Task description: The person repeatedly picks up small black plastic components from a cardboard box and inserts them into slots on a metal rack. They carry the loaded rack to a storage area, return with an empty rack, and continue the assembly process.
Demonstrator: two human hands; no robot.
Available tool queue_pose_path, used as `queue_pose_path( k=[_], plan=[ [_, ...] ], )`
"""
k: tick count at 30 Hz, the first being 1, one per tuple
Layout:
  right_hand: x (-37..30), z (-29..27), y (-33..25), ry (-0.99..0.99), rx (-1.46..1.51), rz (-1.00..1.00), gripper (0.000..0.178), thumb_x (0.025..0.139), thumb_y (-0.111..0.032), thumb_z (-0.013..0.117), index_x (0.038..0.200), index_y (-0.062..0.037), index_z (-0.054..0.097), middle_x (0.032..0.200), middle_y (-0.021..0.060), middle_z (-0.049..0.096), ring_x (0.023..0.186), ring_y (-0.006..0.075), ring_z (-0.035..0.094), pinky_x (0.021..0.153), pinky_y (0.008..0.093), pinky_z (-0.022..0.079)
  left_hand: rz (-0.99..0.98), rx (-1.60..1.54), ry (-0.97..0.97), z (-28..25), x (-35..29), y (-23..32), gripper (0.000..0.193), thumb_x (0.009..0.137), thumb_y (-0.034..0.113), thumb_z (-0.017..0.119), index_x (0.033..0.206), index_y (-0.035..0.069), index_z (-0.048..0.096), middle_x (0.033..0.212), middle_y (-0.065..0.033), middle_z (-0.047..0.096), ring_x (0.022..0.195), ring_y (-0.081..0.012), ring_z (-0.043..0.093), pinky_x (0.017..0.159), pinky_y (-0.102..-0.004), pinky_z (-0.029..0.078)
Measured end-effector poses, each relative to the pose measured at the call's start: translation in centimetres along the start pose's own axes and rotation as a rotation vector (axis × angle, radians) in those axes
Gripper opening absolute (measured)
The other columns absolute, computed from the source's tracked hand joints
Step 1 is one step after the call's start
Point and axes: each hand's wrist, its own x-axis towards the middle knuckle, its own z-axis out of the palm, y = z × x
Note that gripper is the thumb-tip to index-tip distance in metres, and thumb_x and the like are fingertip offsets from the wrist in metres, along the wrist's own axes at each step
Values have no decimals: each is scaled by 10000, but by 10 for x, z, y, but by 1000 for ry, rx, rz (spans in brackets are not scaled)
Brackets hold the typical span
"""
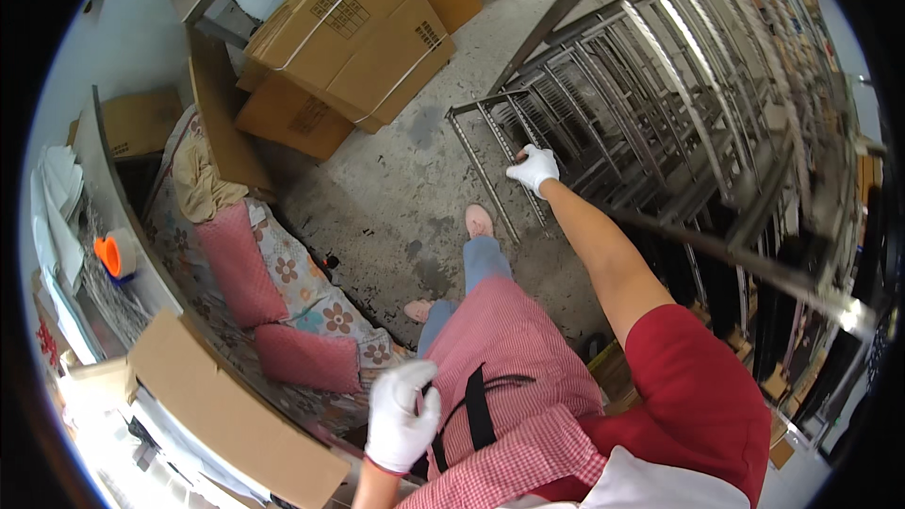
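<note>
My right hand [534, 168], in a white glove, reaches forward and grips a bar of a grey metal rack frame [490, 146] that leans with a stack of similar racks [660, 85] on the right. My left hand [401, 415], also gloved in white, is down by my waist, closed on the black strap [476, 410] of my red checked apron [509, 358]. My pink shoes [479, 220] stand on the concrete floor [396, 198] just below the rack.
Large cardboard boxes [358, 33] are piled at the back. On the left are a floral cushioned seat with pink pillows [240, 264], a flat cardboard sheet [226, 415], and an orange tape roll [115, 254] on a shelf. A long metal bar [754, 269] crosses at right.
</note>
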Motion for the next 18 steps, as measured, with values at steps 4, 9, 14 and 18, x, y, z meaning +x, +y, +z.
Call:
queue_pose_path(
  k=[4,9,14,18],
  plan=[
    [37,-1,40,51,-191,-116,516,580,-334,844,1027,-157,660,1369,233,513,1241,411,532,1021,426,475,-290,65,-213,64,4,-38,411,778,117,730,1169,55,620,1115,-160,661,1030,-363,628,903,-453,503],
    [109,-7,78,476,-244,-68,445,748,-150,768,1180,-167,666,1344,227,533,1197,384,545,959,430,486,-434,44,-338,112,15,-58,462,796,195,742,1218,58,610,1130,-165,658,1039,-359,630,916,-446,504],
    [133,17,65,21,15,-405,413,905,-368,657,1195,-75,639,1191,222,639,1109,390,601,953,452,476,-565,22,-265,142,35,-88,455,813,170,730,1237,67,603,1150,-163,655,1069,-360,619,927,-445,498],
    [194,49,76,-32,-255,179,865,808,-489,753,1481,-66,414,1438,248,502,1324,368,495,1106,401,401,-872,-364,-54,168,16,-123,424,873,55,675,1279,33,557,1180,-156,655,1104,-300,644,968,-382,503]
  ],
)
